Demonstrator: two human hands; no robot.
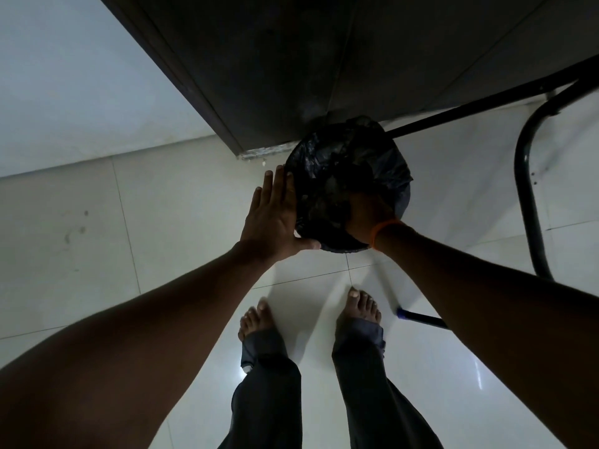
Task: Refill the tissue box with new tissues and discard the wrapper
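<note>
A round waste bin lined with a black plastic bag stands on the white tiled floor against a dark cabinet. My left hand lies flat with spread fingers against the bin's left rim. My right hand, with an orange band at the wrist, reaches down inside the bag; its fingers are hidden among dark crumpled contents. Neither wrapper nor tissue box can be made out.
A dark cabinet rises behind the bin. A black metal chair frame stands at the right. A dark stick with a blue tip lies on the floor near my bare feet.
</note>
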